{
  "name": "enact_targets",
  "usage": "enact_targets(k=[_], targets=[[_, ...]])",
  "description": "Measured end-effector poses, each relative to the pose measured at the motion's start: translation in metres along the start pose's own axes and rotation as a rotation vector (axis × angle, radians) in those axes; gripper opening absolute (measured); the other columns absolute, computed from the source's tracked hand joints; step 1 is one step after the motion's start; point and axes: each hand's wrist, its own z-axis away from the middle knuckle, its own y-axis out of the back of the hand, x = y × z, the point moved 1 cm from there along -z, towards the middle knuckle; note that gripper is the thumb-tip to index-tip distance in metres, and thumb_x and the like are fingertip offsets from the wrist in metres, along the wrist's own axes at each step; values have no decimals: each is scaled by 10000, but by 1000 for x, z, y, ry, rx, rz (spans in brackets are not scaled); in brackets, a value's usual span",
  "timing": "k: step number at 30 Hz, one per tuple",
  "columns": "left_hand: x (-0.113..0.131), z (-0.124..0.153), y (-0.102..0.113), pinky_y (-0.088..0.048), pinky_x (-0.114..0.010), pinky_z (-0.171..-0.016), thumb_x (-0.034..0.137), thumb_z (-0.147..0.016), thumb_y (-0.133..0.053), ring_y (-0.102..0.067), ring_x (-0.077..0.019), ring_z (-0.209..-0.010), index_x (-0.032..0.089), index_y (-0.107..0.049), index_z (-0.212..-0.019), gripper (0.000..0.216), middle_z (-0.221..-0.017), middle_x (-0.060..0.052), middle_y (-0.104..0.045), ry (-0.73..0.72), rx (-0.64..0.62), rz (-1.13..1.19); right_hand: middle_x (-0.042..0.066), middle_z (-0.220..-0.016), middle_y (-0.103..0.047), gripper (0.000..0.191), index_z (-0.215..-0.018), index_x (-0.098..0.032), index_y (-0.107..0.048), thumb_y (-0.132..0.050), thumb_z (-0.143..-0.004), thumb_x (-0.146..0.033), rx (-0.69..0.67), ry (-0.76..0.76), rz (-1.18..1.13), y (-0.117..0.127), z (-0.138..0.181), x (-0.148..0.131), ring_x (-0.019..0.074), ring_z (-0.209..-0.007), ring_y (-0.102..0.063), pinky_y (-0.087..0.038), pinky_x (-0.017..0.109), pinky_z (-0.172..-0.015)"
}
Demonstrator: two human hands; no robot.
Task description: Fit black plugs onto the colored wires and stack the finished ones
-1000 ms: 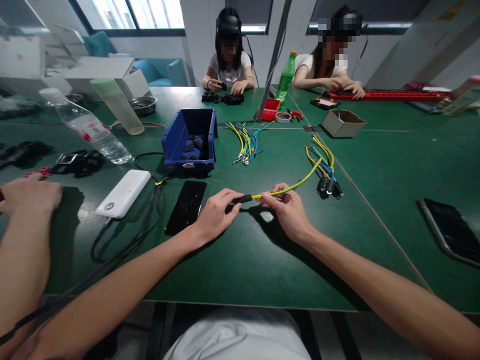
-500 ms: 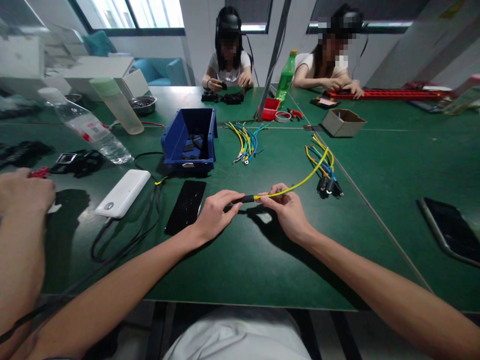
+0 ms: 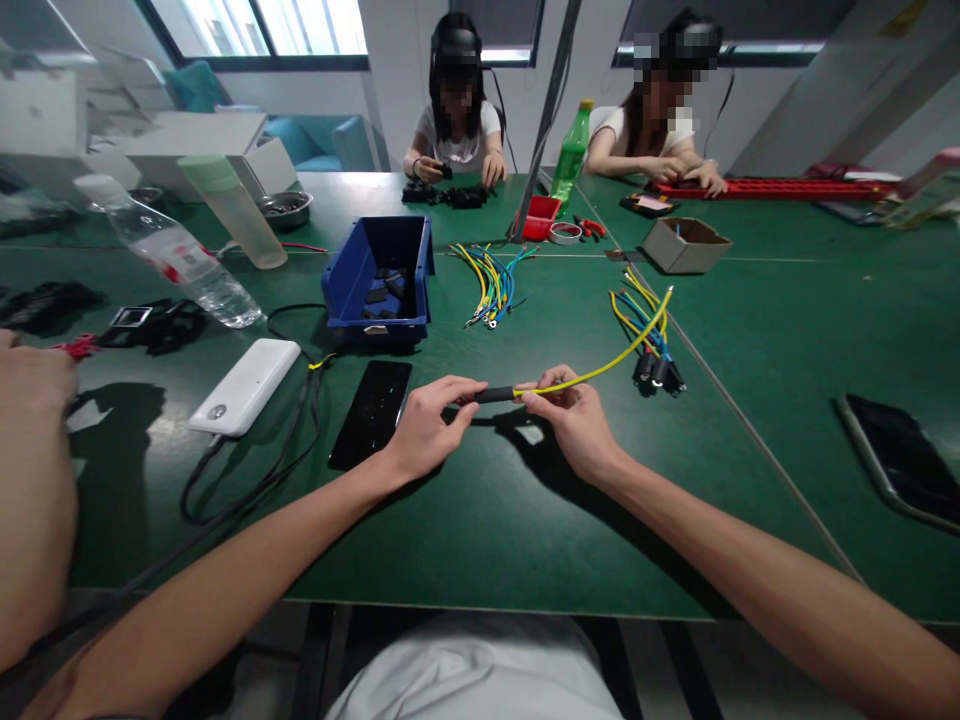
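Note:
My left hand (image 3: 427, 425) pinches a short black sleeve (image 3: 493, 394) fitted on the near end of a yellow wire (image 3: 607, 364). My right hand (image 3: 574, 420) pinches the same wire just right of the sleeve. The wire arcs up and to the right, its far end lifted over a bundle of yellow and blue wires with black connectors (image 3: 651, 345). Both hands hover just above the green table (image 3: 480, 520).
A black phone (image 3: 373, 399), a white power bank (image 3: 244, 386) with its cable and a blue bin (image 3: 381, 276) lie left of my hands. Loose wires (image 3: 491, 280) lie beyond. Another phone (image 3: 900, 470) is at the right. A co-worker's arm (image 3: 30, 480) reaches in at far left; two people sit opposite.
The wire's far end has risen off the table and swung up to the right. My hands shifted slightly upward. The co-worker's hand at far left has drawn back to the left.

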Motion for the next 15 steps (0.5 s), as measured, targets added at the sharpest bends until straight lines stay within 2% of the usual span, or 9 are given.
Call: enact_targets(k=[5, 15], targets=[[-7, 1, -4, -559, -349, -857, 188, -859, -592, -659, -192, -954, 173, -700, -1074, 241, -1073, -90, -687, 149, 13, 185, 17, -880, -731, 338, -787, -235, -481, -789, -688, -331, 5, -10, 4, 0, 0, 0, 171, -801, -657, -479, 303, -717], [-12, -3, -7, -559, -324, -770, 200, -776, -683, -662, -169, -824, 159, -731, -973, 207, -947, -71, -711, 292, 44, 353, -13, -818, -667, 311, -770, -229, -523, -806, -669, -312, 28, -9, 35, 2, -1, 2, 155, -771, -631, -494, 305, -723]])
